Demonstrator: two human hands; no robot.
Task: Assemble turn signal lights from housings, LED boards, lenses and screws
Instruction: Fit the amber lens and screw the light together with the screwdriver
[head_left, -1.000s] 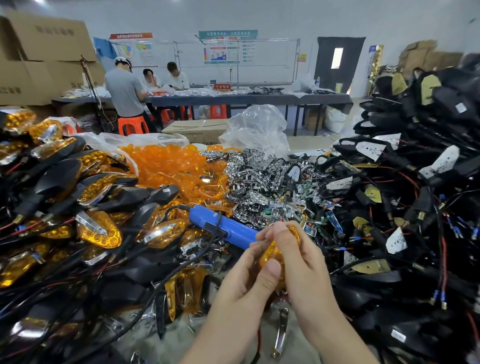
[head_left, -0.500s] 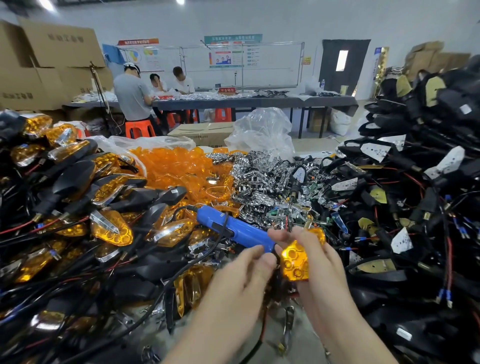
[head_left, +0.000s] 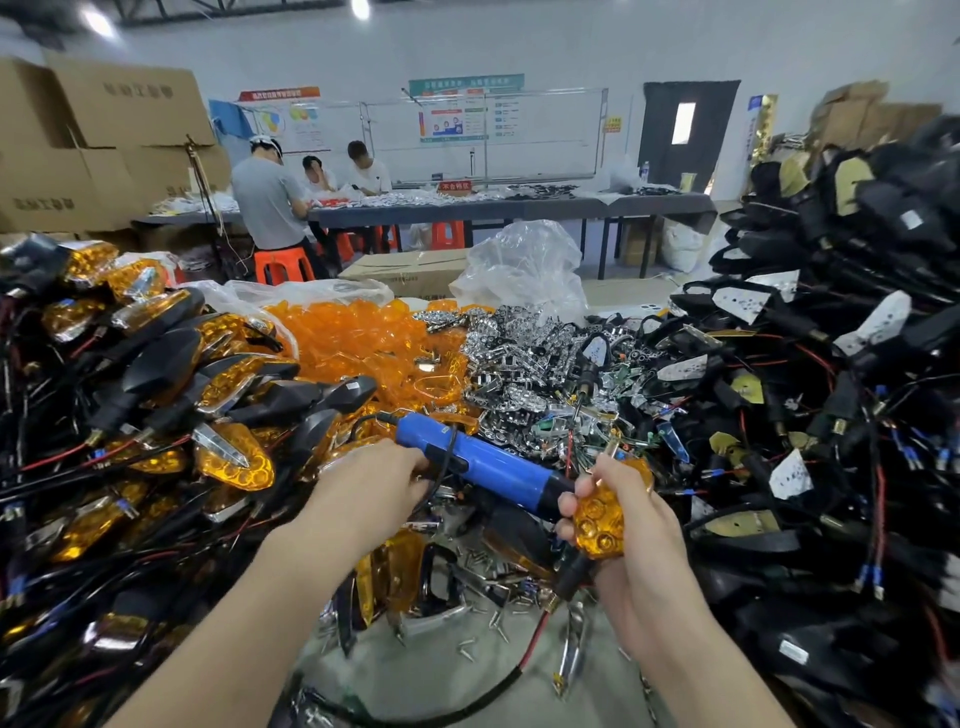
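Note:
My right hand (head_left: 631, 530) grips a turn signal light (head_left: 602, 519) with its amber lens facing me and a wire trailing down from it. My left hand (head_left: 376, 480) reaches over to the blue electric screwdriver (head_left: 483, 462), which lies across the pile, and its fingers curl at the screwdriver's rear end by the black cable. The screwdriver's tip end passes behind the light. Loose screws (head_left: 493, 571) lie on the table below my hands.
Finished amber lights (head_left: 156, 374) are heaped at the left. Loose orange lenses (head_left: 358, 332) and chrome reflectors (head_left: 524, 353) fill the middle back. Black housings with wires (head_left: 831, 389) pile up at the right. People work at a far table (head_left: 519, 208).
My hands have parted. The left hand left the light and moved left onto the blue screwdriver. The right hand turned the light so its lens faces me.

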